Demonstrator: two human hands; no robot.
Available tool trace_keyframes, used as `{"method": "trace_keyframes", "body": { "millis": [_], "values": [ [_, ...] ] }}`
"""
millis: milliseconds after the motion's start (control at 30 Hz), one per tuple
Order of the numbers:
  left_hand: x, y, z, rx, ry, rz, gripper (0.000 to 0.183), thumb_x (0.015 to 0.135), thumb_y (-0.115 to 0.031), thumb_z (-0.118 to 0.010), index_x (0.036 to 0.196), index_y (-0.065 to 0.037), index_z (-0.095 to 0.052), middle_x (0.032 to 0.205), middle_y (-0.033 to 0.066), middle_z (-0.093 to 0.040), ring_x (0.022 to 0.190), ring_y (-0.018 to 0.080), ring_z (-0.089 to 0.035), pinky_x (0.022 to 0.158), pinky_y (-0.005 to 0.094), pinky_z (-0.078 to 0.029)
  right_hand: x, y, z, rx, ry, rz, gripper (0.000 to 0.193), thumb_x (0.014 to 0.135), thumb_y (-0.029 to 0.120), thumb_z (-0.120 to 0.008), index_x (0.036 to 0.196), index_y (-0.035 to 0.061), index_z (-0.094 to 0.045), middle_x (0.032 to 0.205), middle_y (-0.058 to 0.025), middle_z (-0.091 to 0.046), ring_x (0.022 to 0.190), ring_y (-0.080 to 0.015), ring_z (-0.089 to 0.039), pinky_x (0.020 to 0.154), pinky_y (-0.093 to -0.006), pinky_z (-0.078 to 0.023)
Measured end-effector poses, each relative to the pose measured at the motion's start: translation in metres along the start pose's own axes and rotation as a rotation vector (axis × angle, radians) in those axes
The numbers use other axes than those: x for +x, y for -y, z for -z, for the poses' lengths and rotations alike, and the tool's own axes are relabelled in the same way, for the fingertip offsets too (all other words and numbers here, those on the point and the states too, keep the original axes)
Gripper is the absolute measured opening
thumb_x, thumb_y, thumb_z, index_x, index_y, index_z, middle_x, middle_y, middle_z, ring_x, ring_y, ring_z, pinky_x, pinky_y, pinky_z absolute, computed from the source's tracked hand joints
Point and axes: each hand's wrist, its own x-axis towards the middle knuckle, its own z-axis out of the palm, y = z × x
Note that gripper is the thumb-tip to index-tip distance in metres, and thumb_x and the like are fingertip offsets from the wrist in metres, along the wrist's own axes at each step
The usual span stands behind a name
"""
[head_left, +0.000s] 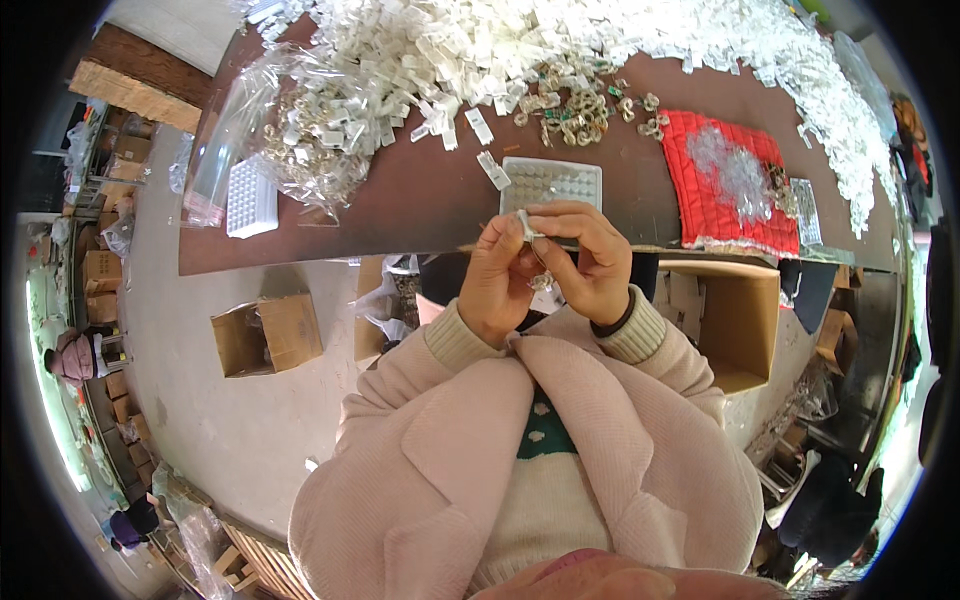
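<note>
- One brown table [420, 195] spans the view, and what a load: a sprawling heap [470, 40] of white and clear plastic pieces along its far side!
- Just in front of the heap, a cluster of metal bits [580, 115]; to the right, a red cloth [690, 175] carrying a clear pile [728, 175].
- Down below, pale floor [265, 425]; cartons and shelves crowd the left, where a person [78, 356] sits far off.
- Containers now! A clear bag [325, 130] bulges with small pieces at left, a white tray [250, 205] beside it.
- The middle tray [553, 162] lies beyond the hands, showing rows of small cells.
- An open box [295, 335] sits on the floor; a bigger carton [745, 330] gapes at right.
- Centre stage, left hand [497, 272] and right hand [592, 262], thumbs and forefingers pinching one white piece [526, 228] near the table's edge!
</note>
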Motion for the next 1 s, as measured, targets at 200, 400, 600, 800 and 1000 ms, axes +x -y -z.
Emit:
{"method": "trace_keyframes", "body": {
  "millis": [200,400,600,800,1000],
  "values": [
    [0.002,-0.003,0.000,0.034,0.138,-0.113,0.013,0.096,-0.025,-0.069,0.100,-0.014,-0.065,0.089,-0.0019,-0.063,0.074,0.0068,-0.053,0.069,0.0252,-0.050,0.000,0.002,-0.007,-0.027,-0.034,0.020,0.024,0.082,-0.008,-0.066,0.105,0.0006,-0.070,0.110,-0.0168,-0.069,0.100,-0.0259,-0.068,0.086,-0.0323,-0.053],
    [-0.005,-0.003,-0.002,0.034,-0.002,-0.136,0.016,0.097,-0.030,-0.067,0.095,-0.015,-0.065,0.083,-0.0058,-0.061,0.071,0.0029,-0.051,0.066,0.0189,-0.046,0.005,0.001,-0.010,-0.139,0.080,0.146,0.030,0.082,-0.009,-0.065,0.110,0.0026,-0.070,0.117,-0.0166,-0.067,0.106,-0.0300,-0.067,0.092,-0.0355,-0.052],
    [-0.006,-0.009,0.001,-0.072,0.116,-0.032,0.014,0.099,-0.024,-0.065,0.100,-0.012,-0.061,0.092,-0.0027,-0.065,0.082,0.0042,-0.059,0.071,0.0204,-0.050,-0.003,-0.003,-0.014,0.022,-0.042,0.024,0.025,0.085,-0.006,-0.070,0.108,0.0033,-0.071,0.113,-0.0158,-0.070,0.102,-0.0270,-0.070,0.089,-0.0322,-0.054],
    [-0.003,0.000,-0.002,0.012,-0.135,0.009,0.013,0.100,-0.029,-0.062,0.098,-0.017,-0.060,0.082,-0.0058,-0.062,0.070,0.0035,-0.057,0.062,0.0205,-0.047,-0.005,-0.007,-0.004,-0.162,0.001,0.073,0.022,0.081,-0.006,-0.073,0.102,0.0024,-0.071,0.111,-0.0148,-0.070,0.101,-0.0271,-0.070,0.086,-0.0332,-0.056],
    [-0.003,0.005,0.004,0.038,-0.068,-0.028,0.019,0.100,-0.027,-0.062,0.112,-0.012,-0.063,0.101,0.0018,-0.067,0.091,0.0116,-0.065,0.080,0.0281,-0.055,-0.012,-0.008,0.005,-0.086,0.039,0.015,0.023,0.081,-0.006,-0.074,0.103,0.0004,-0.071,0.114,-0.0175,-0.069,0.106,-0.0284,-0.068,0.090,-0.0350,-0.054]
  ]
}}
